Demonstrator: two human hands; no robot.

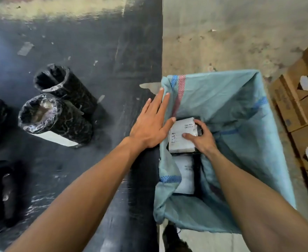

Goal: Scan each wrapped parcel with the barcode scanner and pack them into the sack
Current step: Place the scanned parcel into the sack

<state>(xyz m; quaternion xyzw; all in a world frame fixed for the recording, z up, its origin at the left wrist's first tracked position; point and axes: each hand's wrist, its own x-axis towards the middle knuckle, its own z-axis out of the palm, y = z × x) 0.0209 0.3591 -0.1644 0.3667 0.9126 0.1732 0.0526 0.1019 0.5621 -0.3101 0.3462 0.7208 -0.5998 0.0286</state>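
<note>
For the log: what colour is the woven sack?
Light blue woven sack, with blue and red stripes; head view.

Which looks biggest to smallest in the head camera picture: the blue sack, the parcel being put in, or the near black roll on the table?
1. The blue sack, by far.
2. The near black roll.
3. The parcel under the right hand.
The roll and parcel are close; the hand hides some of the parcel.

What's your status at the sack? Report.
Right hand shut on labelled parcel, lowering into sack. Left hand open, flat at sack edge. Two wrapped rolls wait on table.
</note>
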